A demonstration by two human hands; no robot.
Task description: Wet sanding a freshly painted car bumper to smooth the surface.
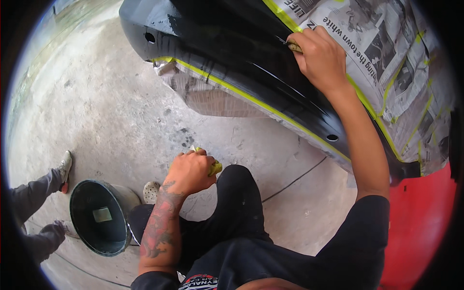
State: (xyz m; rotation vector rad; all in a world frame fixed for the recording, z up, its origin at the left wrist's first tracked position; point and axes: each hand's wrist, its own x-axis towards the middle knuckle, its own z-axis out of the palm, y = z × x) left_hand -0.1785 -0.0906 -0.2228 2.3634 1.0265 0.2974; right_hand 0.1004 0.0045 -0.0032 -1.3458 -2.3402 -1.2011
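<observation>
My right hand (319, 63) is closed on a small olive pad (294, 47), pressed to the glossy black painted panel (232, 43) near its upper edge. Yellow-green tape (241, 100) runs along the panel's edges, with newspaper masking (401, 87) at the right and more paper hanging below. The panel has two dark holes and some wet drips. My left hand (191, 171) is closed round a crumpled yellow-green sponge or cloth (215, 168) over my knee, away from the panel; which of these it is I cannot tell.
A dark bucket (82, 227) with a pale rectangle inside stands at my left. Another person's legs (34, 191) and shoes are beside it. A red surface (415, 227), apparently bodywork, lies at the lower right. Thin dark lines cross the concrete floor (87, 96).
</observation>
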